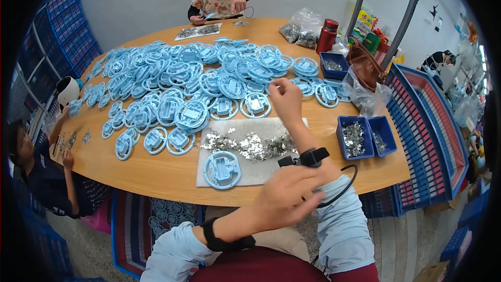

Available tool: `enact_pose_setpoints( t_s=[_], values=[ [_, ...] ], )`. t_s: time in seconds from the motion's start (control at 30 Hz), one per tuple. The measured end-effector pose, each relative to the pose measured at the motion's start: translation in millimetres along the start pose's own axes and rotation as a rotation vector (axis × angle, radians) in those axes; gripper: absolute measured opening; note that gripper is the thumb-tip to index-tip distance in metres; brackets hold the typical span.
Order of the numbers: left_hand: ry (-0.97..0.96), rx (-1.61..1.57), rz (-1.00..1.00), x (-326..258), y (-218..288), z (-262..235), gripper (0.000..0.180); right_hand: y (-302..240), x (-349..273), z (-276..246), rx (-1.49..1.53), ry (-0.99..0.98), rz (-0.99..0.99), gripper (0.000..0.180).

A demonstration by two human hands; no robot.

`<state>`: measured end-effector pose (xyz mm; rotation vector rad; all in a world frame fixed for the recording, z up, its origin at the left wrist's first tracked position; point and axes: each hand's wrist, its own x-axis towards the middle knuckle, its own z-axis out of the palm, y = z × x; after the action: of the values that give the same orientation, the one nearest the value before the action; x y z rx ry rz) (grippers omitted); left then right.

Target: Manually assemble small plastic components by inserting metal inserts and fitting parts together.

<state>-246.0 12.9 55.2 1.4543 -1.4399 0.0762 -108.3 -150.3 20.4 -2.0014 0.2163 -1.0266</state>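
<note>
My right hand [286, 99] is raised over the near right of the heap of light blue round plastic parts [190, 114], its fingers curled in and nothing visible in them. Across my right forearm reaches my left hand [287, 194], fingers stretched out beside the black wrist strap [312, 157] and its cable. Whether it touches the strap is hidden. Below my hands, a white board [261, 177] bears a row of small silver metal pieces [251, 146]. One round blue part [222, 170] lies at the board's near left, its ribbed, recessed side up.
Two blue bins [356, 138] of small metal pieces stand right of the board. Farther back are another blue bin [334, 65] and a red flask [327, 35]. Stacked crates [425, 130] stand beyond the table's right edge. Other people sit across and at the left.
</note>
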Motion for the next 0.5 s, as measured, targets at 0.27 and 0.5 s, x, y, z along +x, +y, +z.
enact_pose_setpoints(
  t_s=[0.27, 0.5],
  values=[
    [0.11, -0.162, -0.274, -49, -27, 32, 0.024, 18, 24, -27, 0.892, 0.196, 0.749, 0.01],
    [0.107, -0.99, -0.672, -39, -36, 50, 0.033, 33, 23, -31, 1.137, 0.289, 0.954, 0.014]
  ],
)
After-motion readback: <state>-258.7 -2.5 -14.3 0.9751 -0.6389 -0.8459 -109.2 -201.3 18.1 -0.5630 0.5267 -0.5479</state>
